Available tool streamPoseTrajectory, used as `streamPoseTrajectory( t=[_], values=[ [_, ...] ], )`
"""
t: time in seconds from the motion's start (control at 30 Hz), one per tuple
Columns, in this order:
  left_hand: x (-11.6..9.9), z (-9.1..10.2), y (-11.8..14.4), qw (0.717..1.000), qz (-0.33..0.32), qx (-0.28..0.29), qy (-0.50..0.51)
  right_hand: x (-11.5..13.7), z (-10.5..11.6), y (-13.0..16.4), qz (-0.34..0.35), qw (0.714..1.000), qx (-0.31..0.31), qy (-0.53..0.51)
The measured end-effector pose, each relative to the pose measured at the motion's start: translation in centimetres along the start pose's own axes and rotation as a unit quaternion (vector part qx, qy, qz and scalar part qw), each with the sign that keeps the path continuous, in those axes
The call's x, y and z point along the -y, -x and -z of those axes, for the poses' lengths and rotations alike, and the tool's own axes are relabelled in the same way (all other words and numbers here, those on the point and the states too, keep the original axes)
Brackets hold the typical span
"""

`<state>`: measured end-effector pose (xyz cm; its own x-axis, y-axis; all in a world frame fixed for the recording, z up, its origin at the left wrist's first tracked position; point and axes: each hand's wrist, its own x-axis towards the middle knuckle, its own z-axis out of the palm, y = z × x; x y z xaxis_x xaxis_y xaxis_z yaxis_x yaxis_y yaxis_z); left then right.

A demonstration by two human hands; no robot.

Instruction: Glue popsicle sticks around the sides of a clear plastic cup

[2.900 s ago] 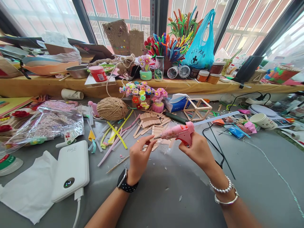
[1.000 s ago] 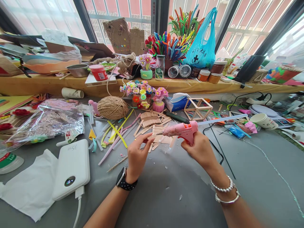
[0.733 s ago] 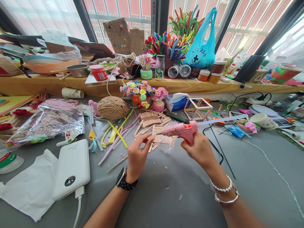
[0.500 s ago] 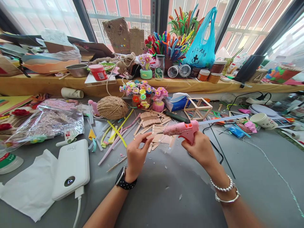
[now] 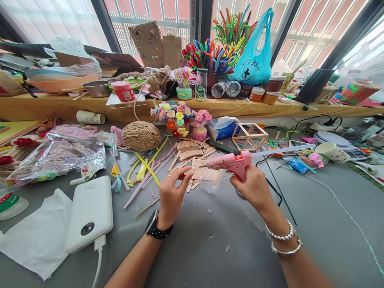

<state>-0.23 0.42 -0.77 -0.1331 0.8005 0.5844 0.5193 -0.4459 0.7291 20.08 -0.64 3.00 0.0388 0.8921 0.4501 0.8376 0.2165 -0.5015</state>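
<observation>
My right hand (image 5: 253, 188) is wrapped around the handle of a pink hot glue gun (image 5: 231, 162), whose nozzle points left. A long translucent glue stick (image 5: 282, 150) juts out of its back end. Close to the nozzle, the thumb and fingers of my left hand (image 5: 172, 194) are pinched together. A pale sliver shows at those fingertips, too small to tell apart from the wooden craft sticks (image 5: 189, 150) lying behind. The nozzle is slightly apart from the fingertips.
Behind the hands stand a ball of twine (image 5: 141, 136), pipe-cleaner flowers (image 5: 200, 124) and a wooden cube frame (image 5: 250, 137). A white power bank (image 5: 91, 214) with a cable lies at left. The gun's black cord (image 5: 274, 190) curves beside my right hand. A cluttered ledge (image 5: 168, 109) runs behind.
The glue gun's nozzle has shifted very slightly up, away from my left fingertips. Both hands otherwise stay almost still.
</observation>
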Motion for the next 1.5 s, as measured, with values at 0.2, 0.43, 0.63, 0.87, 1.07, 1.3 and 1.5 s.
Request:
streamPoseTrajectory(
  t=[0.2,0.43,0.63,0.87,1.07,1.3,1.5],
  values=[
    [0.17,-0.04,0.02,1.0,-0.006,-0.002,0.001,-0.02,-0.09,-0.03,-0.003,1.0,0.0,-0.002],
    [-0.12,0.05,-0.01,1.0,-0.002,-0.001,-0.001,0.02,-0.21,-0.06,-0.003,1.0,-0.011,-0.003],
    [-0.16,0.04,0.01,1.0,-0.002,-0.006,0.001,-0.05,-0.22,0.0,0.001,1.0,-0.026,0.013],
    [-0.16,0.04,0.05,1.0,-0.002,-0.004,0.001,-0.17,-0.31,0.04,0.005,0.999,-0.03,0.028],
    [-0.28,0.1,0.04,1.0,-0.011,-0.007,-0.005,-0.16,-0.32,0.03,0.005,0.999,-0.039,0.03],
    [-0.21,0.0,0.07,1.0,-0.012,-0.012,-0.003,-0.16,-0.31,-0.02,0.007,0.998,-0.05,0.023],
    [-0.07,-0.08,0.08,1.0,-0.02,-0.011,-0.013,-0.24,-0.28,0.03,0.004,0.998,-0.047,0.028]
  ],
)
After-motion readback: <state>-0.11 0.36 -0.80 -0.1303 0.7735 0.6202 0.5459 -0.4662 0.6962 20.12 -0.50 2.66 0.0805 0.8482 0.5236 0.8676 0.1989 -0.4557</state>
